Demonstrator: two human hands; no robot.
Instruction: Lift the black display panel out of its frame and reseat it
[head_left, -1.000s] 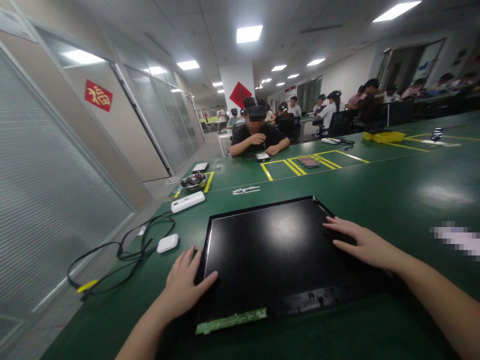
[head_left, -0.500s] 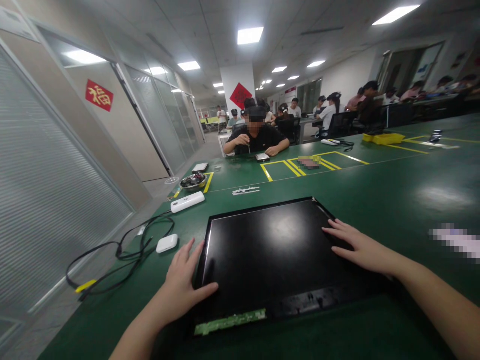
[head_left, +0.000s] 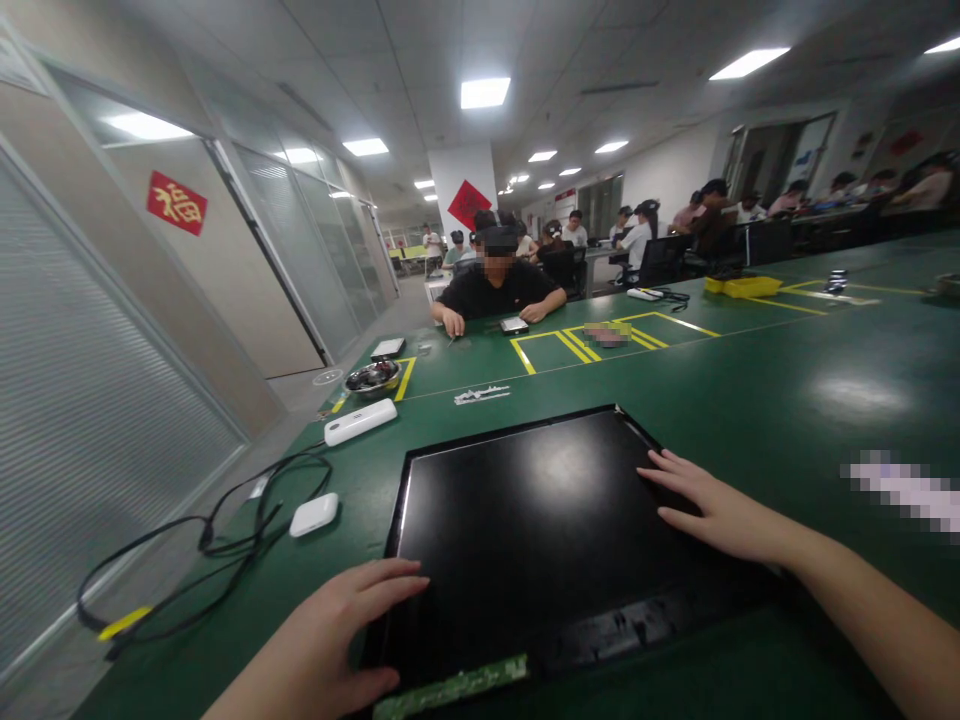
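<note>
In front of me a black display panel with a thin black frame lies flat on the green table. A narrow green circuit board strip runs along its near left edge. My left hand rests over the panel's left edge near the lower corner, fingers apart and thumb close to the strip. Across the panel, my right hand lies on the right edge with its fingers stretched out. Neither hand is wrapped round anything.
To the left are a white power bank, a small white case and looped black cables. Beyond them stands a metal bowl. White strips lie past the panel. A co-worker sits opposite.
My left hand has slid down the panel's left edge toward me. My right hand stays on the right edge. The co-worker's raised hand has lowered to the table.
</note>
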